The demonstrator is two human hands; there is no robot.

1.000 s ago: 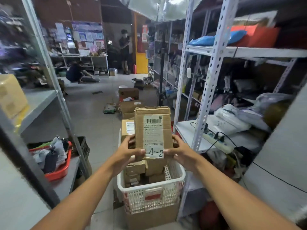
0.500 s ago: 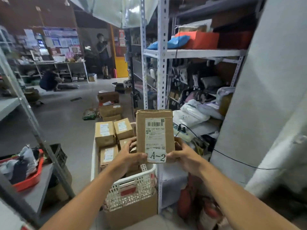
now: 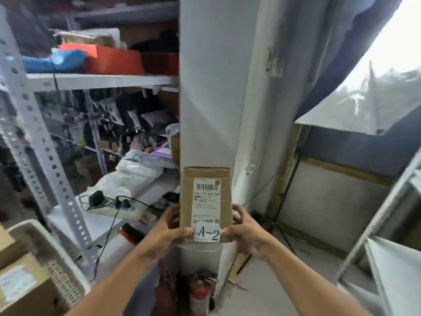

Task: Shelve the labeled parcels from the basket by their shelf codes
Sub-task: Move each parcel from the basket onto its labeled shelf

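Observation:
I hold a flat brown cardboard parcel (image 3: 206, 195) upright in front of me, its white shipping label facing me with a tag reading "A-2" at the bottom. My left hand (image 3: 170, 231) grips its lower left edge, thumb on the front. My right hand (image 3: 245, 233) grips the lower right edge the same way. The white plastic basket (image 3: 49, 252) with more brown labeled parcels (image 3: 20, 283) sits at the lower left, partly cut off by the frame.
A white pillar (image 3: 216, 87) stands right behind the parcel. A metal shelf rack (image 3: 41, 142) on the left carries bags, a red box and a power strip with cables. Red fire extinguishers (image 3: 200, 290) stand at the pillar's foot. Another rack edge (image 3: 385, 247) is at right.
My view has swung to the right with the parcel still in both hands: the basket slid to the lower left corner, the aisle left the view, and the pillar now fills the middle.

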